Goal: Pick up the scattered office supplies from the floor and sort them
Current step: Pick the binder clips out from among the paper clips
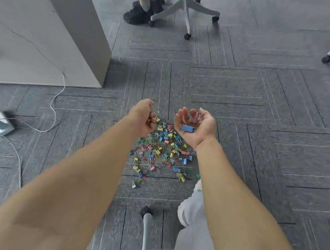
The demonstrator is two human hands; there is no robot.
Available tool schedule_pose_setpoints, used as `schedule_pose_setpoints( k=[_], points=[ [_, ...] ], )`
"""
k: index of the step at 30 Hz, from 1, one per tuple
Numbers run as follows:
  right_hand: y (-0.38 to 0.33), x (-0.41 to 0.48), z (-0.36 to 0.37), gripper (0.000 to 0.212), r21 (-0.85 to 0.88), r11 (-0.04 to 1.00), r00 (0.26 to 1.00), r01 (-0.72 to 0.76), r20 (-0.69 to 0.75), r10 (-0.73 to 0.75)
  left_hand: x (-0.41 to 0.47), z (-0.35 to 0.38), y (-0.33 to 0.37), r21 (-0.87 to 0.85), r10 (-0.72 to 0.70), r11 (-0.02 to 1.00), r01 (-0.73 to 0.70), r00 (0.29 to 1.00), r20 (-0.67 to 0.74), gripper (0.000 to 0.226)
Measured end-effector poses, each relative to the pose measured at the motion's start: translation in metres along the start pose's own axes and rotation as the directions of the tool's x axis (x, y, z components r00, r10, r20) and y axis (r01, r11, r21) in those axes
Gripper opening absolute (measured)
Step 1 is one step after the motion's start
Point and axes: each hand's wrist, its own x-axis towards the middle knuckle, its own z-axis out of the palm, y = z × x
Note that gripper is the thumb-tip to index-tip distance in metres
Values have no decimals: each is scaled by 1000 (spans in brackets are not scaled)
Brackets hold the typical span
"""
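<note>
Both bare forearms stretch toward the far side, the left hand curled into a loose fist, knuckles up, the right hand turned palm-up and cupped, fingers half bent, with a blue binder clip lying on its palm.

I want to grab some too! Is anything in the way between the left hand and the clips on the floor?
No, nothing visible. The left hand hangs just above the far edge of the clip pile on the carpet. The right hand, carrying a blue clip, is off to the side.
</note>
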Motion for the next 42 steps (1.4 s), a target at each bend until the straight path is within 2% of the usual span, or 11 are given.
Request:
schedule_pose_setpoints(
  k=[5,8,11,14,16,21,26,30,38,40,42],
  points=[
    [-11,81,-34,22,-243,967,982,-77,-188,30,96,-7,-31,68,-146,987,145,989,13,15],
    [-13,146,-71,20,-515,851,946,-106,-315,-73,169,-18,-64,204,-139,967,152,987,-76,28],
    [-9,201,-112,5,-791,580,902,-194,-376,-213,237,-32,-99,623,-1,779,64,995,-101,40],
    [-3,244,-148,19,-972,16,900,-236,-225,-373,291,-34,-128,727,-32,682,75,997,-72,49],
    [3,267,-166,22,-956,-212,923,-203,-115,-366,317,-26,-143,781,12,622,51,997,-75,57],
    [6,318,-198,44,-854,-465,931,-233,-58,-359,353,-2,-182,933,175,348,-89,984,29,48],
    [0,332,-232,39,-709,-690,923,-147,152,-353,367,14,-200,950,262,300,-81,965,0,27],
    [1,331,-238,35,-709,-698,907,-99,224,-356,366,13,-205,955,316,278,-106,949,13,19],
    [0,330,-248,31,-796,-605,890,-27,256,-376,361,5,-209,862,415,436,-261,908,65,24],
    [3,329,-245,26,-910,-412,878,-37,168,-449,361,6,-211,807,433,514,-291,900,49,23],
    [4,327,-239,17,-999,-14,895,-29,-19,-446,362,8,-213,730,396,631,-262,918,-13,29]
  ],
)
